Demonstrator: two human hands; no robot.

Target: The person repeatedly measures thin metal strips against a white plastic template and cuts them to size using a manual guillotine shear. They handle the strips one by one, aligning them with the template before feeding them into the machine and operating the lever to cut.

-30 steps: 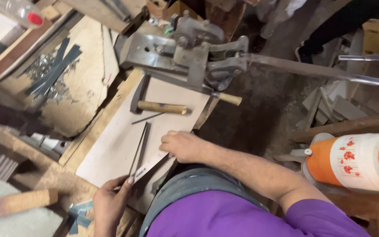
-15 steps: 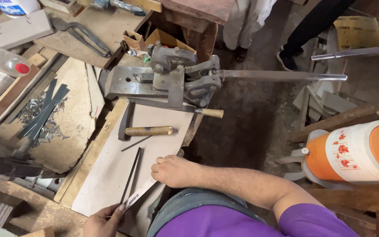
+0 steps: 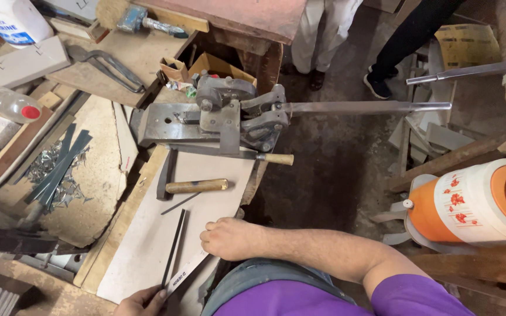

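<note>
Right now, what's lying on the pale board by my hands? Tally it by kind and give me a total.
Hammer: 1
Thin loose rod: 1
Long dark strip: 1
Pale flat rule: 1
Total: 4
The left hand is at the near ends of the strip and rule. The right hand rests on the pale board.

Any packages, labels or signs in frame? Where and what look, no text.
White jug: top left corner, white plastic with a blue and red label.
Clear bottle: lying on the left bench, red cap.
Cardboard box: behind the metal shear, brown, open.
Round container: right, on its side, orange with a white band and red flower print.
Steel ruler: bottom, beside the left hand, small dark print.
</note>
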